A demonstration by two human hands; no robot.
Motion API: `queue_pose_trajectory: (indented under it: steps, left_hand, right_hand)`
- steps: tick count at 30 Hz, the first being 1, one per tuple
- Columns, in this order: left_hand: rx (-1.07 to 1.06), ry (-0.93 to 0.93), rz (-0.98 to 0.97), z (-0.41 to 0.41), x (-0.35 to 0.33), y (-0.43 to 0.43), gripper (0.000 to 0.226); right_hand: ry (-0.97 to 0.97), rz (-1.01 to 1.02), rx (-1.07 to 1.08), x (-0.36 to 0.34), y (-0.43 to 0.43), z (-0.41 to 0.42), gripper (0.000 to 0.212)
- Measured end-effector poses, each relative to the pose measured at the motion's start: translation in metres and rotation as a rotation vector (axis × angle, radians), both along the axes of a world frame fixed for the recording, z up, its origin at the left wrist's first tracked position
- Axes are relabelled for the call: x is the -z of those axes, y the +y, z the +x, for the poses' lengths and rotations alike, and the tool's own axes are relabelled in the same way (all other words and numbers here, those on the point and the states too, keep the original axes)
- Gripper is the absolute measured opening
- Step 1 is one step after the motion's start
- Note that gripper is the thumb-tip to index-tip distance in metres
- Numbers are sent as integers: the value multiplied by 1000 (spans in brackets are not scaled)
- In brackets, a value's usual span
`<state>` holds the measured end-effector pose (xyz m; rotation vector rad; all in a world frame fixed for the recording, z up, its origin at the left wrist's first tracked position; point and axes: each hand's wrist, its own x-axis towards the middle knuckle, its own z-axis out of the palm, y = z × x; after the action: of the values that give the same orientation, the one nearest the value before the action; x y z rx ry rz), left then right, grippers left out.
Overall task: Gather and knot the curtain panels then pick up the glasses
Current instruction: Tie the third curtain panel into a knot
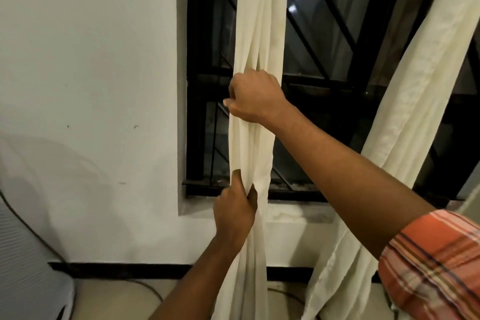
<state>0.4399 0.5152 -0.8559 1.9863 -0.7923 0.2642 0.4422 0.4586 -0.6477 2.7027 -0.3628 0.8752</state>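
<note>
A cream curtain panel [259, 21] hangs bunched into a narrow rope in front of the dark barred window [324, 60]. My right hand [255, 97] grips this gathered panel at about mid-window height, fingers curled round the cloth. Lower down, near the sill, my left hand [235, 212] grips the same bundle with thumb up along the folds. A second cream panel [415, 86] hangs slanted at the right, loose and untouched. No glasses are in view.
A white wall [91, 60] fills the left side. A pale fan or appliance [26, 241] stands at the lower left with a cable on the floor. The window sill [293, 212] and a black skirting strip [117, 270] run below the window.
</note>
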Motion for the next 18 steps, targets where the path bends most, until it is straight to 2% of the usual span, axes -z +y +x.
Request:
queue_pose_trajectory:
  steps: [2,6,9,11,14,18]
  left_hand:
    - [-2,76,-25,7,22,-2,41]
    - [5,239,-25,13,66,-5,13]
    - [-10,368,-19,17,89,3,10]
    - [-14,352,47,21,101,7,14]
    - [-26,272,25,19,104,9,17]
    - [-34,199,23,12,112,8,32]
  right_hand:
    - [48,20,40,24,1,4,12]
    - [225,94,67,111,15,6,17]
    - [421,137,82,184,24,-4,16]
    - [478,169,91,201,24,-9,16]
    - [337,150,62,184,16,-5,16]
    - [-219,0,0,157,10,3,8]
